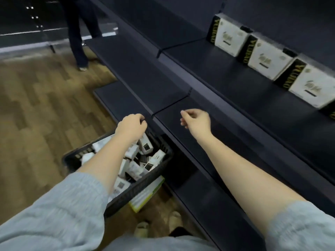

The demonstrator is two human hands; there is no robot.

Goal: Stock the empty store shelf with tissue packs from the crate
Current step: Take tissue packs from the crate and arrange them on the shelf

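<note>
Along the back edge of the upper shelf (226, 69), three tissue packs (268, 55); more heaped in the crate (145, 185). Above it, left hand (131, 125) and right hand (196, 121), fingers loosely curled, holding nothing.

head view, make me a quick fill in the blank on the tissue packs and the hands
1. The white tissue packs stand in a row on the ____ shelf.
2. The loose packs lie in a black ____ on the floor.
3. The left hand and the right hand hold ____.

Missing words: upper; crate; nothing
</note>
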